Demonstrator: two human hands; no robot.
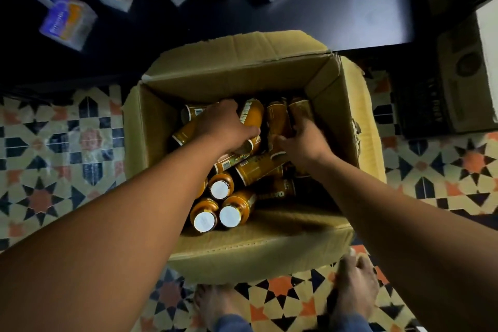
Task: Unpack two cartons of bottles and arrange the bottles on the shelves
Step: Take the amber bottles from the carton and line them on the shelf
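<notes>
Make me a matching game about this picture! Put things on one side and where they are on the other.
Things:
1. carton
2. white-capped bottles
3. wrapped packs
4. right hand

Places:
A. on the dark surface at the top of the view
B. standing upright in the carton's near left corner
C. on the patterned tile floor
D. inside the carton on the right, gripping a brown bottle

Pairs: 1-C, 2-B, 3-A, 4-D.

Both bare forearms reach from the lower corners toward frame centre. The left hand [229,127] lies palm down, fingertips hidden; the right hand [303,143] curls round a bottle [280,118].
</notes>
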